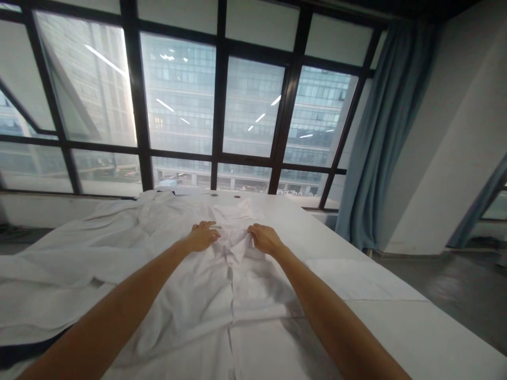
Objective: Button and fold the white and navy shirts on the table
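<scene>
A white button-front shirt (pixel 202 301) lies spread on the table, its collar (pixel 237 245) at the far end and its front placket running toward me. My left hand (pixel 203 236) is at the left side of the collar, fingers apart, the tips touching or just over the cloth. On the other side, my right hand (pixel 264 237) pinches the right edge of the collar between thumb and fingers. Both forearms reach across the shirt body. Small buttons show faintly down the placket.
More white garments (pixel 114 227) lie in a rumpled layer to the left, with a dark navy strip (pixel 35 348) showing at the lower left. The white table (pixel 380 322) extends right. Behind stand dark-framed windows (pixel 178 95) and a blue curtain (pixel 380 142).
</scene>
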### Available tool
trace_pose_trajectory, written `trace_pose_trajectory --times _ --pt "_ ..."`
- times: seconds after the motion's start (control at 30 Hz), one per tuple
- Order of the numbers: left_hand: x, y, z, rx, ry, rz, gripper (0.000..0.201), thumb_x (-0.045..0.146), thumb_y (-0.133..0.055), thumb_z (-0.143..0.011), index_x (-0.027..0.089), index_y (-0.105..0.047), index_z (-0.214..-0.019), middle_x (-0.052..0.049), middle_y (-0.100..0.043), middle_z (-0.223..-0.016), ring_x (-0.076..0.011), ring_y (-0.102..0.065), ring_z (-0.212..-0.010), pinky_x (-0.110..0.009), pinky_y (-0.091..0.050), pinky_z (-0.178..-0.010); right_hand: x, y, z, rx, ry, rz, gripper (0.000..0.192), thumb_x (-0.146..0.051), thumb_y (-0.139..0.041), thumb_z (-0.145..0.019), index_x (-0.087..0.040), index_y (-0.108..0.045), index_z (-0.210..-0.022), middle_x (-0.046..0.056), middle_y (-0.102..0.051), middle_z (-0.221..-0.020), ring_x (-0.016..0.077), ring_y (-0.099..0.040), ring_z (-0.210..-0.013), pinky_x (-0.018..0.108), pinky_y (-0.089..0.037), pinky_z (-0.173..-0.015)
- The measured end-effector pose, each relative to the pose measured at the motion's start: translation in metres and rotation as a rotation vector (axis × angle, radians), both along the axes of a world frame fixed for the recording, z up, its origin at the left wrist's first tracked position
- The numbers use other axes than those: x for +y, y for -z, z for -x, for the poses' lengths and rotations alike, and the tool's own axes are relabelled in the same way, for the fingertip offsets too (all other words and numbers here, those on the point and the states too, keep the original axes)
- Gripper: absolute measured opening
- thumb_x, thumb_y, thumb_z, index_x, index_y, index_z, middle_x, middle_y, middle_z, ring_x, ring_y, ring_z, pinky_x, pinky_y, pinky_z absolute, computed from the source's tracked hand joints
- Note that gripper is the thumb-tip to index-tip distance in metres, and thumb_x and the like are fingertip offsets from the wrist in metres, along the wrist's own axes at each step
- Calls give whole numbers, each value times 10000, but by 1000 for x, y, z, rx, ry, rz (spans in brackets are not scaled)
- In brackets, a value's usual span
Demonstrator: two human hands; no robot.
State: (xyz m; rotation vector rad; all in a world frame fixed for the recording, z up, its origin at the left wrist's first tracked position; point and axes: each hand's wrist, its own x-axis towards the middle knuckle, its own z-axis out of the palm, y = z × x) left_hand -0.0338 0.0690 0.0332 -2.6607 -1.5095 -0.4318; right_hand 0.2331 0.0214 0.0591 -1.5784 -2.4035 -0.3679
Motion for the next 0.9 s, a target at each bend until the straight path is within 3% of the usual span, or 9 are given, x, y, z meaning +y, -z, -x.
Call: trace_pose_trajectory --times 0.07,0.13,0.27,0.37,0.5,0.6,0.73,0.8,0.9 --pt "19 1 10 0 52 118 274 403 -461 -911 335 -692 -1040 -39 -456 -1442 -311 -370 -1323 -530 -318 -1021 8 -6 -4 -20 -85 35 237 -208 -455 -885 -193 -664 -995 76 -661 -998 200 -612 -904 278 -411 -758" --pt "35 3 20 -49 166 166 282 472 -501 -879 303 -691 -1002 -39 -566 -1325 -259 -454 -1259 -445 -341 -1035 18 -13 -9 -35 -173 65 211 -297 -532 -865 -176 -684 -949 89 -675 -967 211 -615 -900 281 -412 -776" --pt "65 2 37 -164 306 257 370 550 -580 -788 206 -662 -893 -31 -692 -957 -190 -612 -959 -293 -441 -908 43 -23 -13 -58 -199 78 374 -492 -636 -798 -165 -695 -968 126 -684 -978 253 -623 -891 314 -418 -788" --pt "84 -7 37 -199 219 291 348 502 -539 -813 176 -628 -896 -11 -658 -798 -174 -615 -787 -264 -478 -737 67 -27 -8 -74 -123 72 348 -469 -641 -800 -168 -697 -965 137 -686 -998 264 -625 -915 322 -420 -789" --pt "98 -17 19 -179 -19 129 338 308 -580 -778 188 -570 -1093 -5 -646 -830 -180 -610 -803 -276 -480 -730 95 -20 6 -41 -8 95 296 -397 -670 -788 -164 -693 -970 145 -679 -1044 265 -623 -950 319 -428 -792" --pt "92 -14 -1 -119 -145 22 446 251 -545 -822 168 -475 -1254 -57 -669 -935 -199 -621 -900 -295 -475 -811 103 -6 18 -15 60 119 301 -338 -674 -789 -150 -669 -1024 157 -651 -1093 269 -616 -984 322 -437 -806" --pt "63 -6 -20 -61 -257 -123 478 241 -474 -884 107 -403 -1337 -185 -601 -1178 -266 -567 -1088 -355 -451 -883 91 18 31 11 168 56 437 -286 -547 -883 -167 -501 -1301 176 -567 -1226 264 -585 -1059 342 -437 -841" --pt "44 -4 -20 8 -292 -142 427 283 -430 -910 123 -458 -1305 -200 -582 -1216 -304 -538 -1124 -420 -443 -888 75 26 30 23 199 31 472 -300 -475 -922 -194 -418 -1379 175 -547 -1265 264 -575 -1072 360 -429 -855" --pt "14 -2 0 118 -274 -91 388 332 -387 -923 175 -541 -1242 -168 -588 -1252 -315 -519 -1157 -478 -417 -921 43 30 13 42 247 47 404 -334 -396 -951 -206 -488 -1323 158 -584 -1231 265 -580 -1064 371 -422 -858"
